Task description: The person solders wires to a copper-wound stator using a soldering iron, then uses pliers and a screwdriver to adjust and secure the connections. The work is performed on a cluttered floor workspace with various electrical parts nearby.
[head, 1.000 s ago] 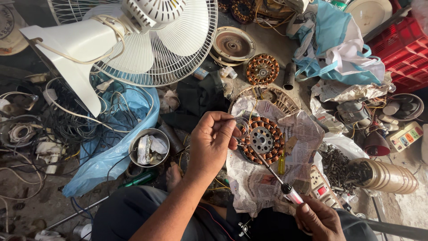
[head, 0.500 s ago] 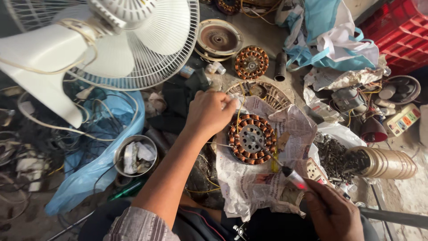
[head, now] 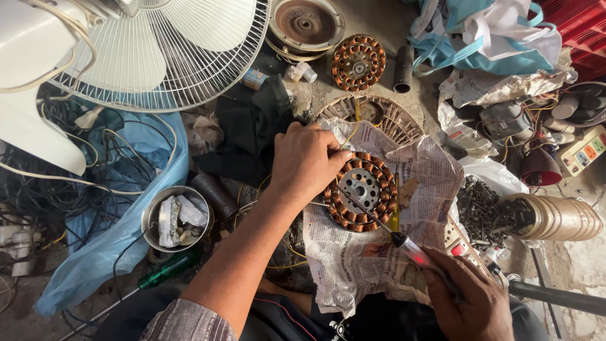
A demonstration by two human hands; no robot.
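A round motor stator with copper windings (head: 362, 191) lies on a sheet of newspaper (head: 379, 252) in the middle. My left hand (head: 306, 161) rests on its left edge, fingers pressing the windings. My right hand (head: 470, 297), at the lower right, grips a screwdriver with a clear red handle (head: 413, 249). The shaft runs up and left, and its tip sits on the stator's metal core.
A white pedestal fan (head: 158, 50) fills the upper left. A second copper stator (head: 358, 62) and a rusty motor cover (head: 306, 24) lie behind. A metal bowl (head: 177, 218) sits at the left, tangled cables (head: 38, 183) beyond it, a tin of screws (head: 549, 218) on the right.
My left hand has stayed on the stator's left edge. The screwdriver tip has moved from beside the stator onto its core. The view has shifted closer.
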